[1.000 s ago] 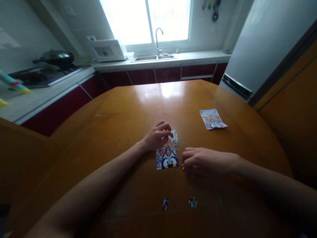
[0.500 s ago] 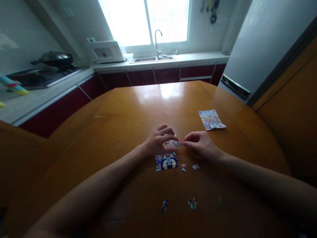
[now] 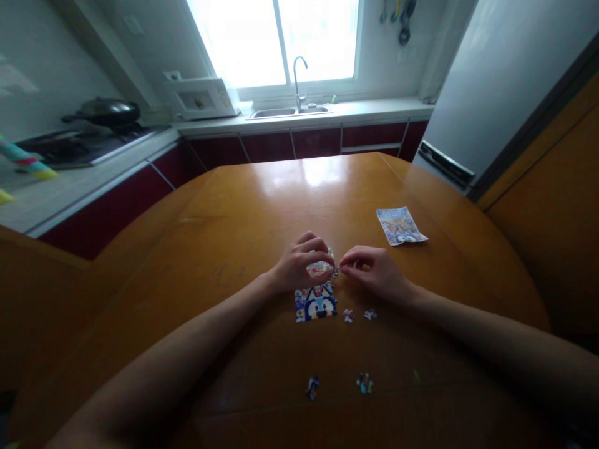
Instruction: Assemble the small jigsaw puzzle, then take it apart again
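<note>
Left hand [image 3: 300, 263] spread over puzzle [image 3: 316, 304], right hand [image 3: 378, 273] pinched on piece [image 3: 336, 270], lidded pan [image 3: 107, 112] beyond.

We look across a broad, glossy orange-brown wooden table [image 3: 243, 212] into a kitchen with pale grey walls [image 3: 159, 37]. On the far side, bright white daylight fills a wide two-pane window [image 3: 322, 37], and we see its glare on the table's far part. Below the window runs a pale worktop [image 3: 374, 107] with a two-basin stainless-steel sink [image 3: 274, 113] and a curved metal tap [image 3: 296, 81], over dark red cabinets [image 3: 316, 142]. Far left we find a boxy white microwave [image 3: 201, 98], then a black stove [image 3: 107, 144] bearing a dark, rounded pan [image 3: 112, 113]. A tall silver-grey refrigerator [image 3: 505, 81] stands right.
</note>
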`<state>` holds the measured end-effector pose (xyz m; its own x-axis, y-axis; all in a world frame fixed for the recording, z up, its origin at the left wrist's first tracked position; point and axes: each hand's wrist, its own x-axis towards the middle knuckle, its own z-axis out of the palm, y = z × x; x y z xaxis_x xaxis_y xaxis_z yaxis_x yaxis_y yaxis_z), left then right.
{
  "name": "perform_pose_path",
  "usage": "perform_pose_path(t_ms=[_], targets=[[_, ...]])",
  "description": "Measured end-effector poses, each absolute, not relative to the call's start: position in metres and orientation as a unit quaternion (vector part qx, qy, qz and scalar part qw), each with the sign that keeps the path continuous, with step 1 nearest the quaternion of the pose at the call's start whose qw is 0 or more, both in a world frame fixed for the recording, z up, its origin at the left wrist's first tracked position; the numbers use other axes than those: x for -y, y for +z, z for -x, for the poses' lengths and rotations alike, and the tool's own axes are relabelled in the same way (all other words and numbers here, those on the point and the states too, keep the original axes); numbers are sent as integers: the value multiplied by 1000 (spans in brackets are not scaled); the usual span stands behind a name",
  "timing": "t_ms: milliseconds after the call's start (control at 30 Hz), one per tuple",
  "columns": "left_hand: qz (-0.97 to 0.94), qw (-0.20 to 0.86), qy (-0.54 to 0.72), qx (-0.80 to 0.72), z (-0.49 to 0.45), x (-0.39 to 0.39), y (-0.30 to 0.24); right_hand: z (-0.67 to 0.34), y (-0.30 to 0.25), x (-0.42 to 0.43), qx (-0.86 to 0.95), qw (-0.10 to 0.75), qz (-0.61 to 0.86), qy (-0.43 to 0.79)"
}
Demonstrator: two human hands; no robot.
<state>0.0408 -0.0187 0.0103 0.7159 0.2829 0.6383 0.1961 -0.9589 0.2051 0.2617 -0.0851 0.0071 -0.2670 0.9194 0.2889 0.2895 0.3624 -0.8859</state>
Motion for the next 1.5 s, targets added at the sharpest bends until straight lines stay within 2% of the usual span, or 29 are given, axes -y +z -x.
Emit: perform_pose_path(t_ms=[500, 867, 1500], targets=[[-921, 140, 339, -129, -36, 18, 13, -262, 5, 87, 774, 442, 360, 275], [-946, 204, 240, -78, -32, 13, 17, -260, -9, 85, 825, 358, 367, 238], [-945, 222, 230, -73, -32, 11, 14, -259, -13, 83, 856, 332, 350, 188]])
